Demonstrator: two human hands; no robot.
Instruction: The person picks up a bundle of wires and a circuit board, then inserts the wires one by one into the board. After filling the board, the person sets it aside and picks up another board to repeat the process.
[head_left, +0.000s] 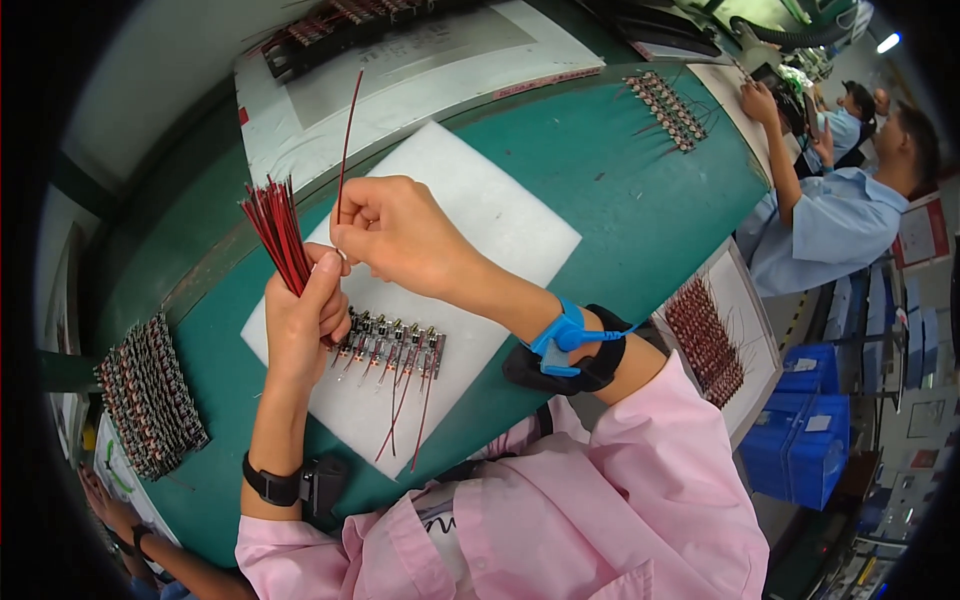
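My left hand (305, 320) is closed round a thick bundle of red and black wires (278, 232), which fans out above the fist. Close beside it, my right hand (400, 230) pinches a single dark red wire (350, 130) that sticks up above the fingers. The fingertips of both hands almost meet; exactly what lies between them is hidden. Just below the hands, a panel of small circuit boards (392, 345) rests on a white foam sheet (500, 215). A few red and black wires hang from its near side.
A stack of wired boards (152, 400) lies at the left on the green mat (590, 150). Another board panel (665, 108) is at the far right. A white tray (765, 350) holds more boards beside blue bins (800, 440). Co-workers sit at the right; another person's arm shows lower left.
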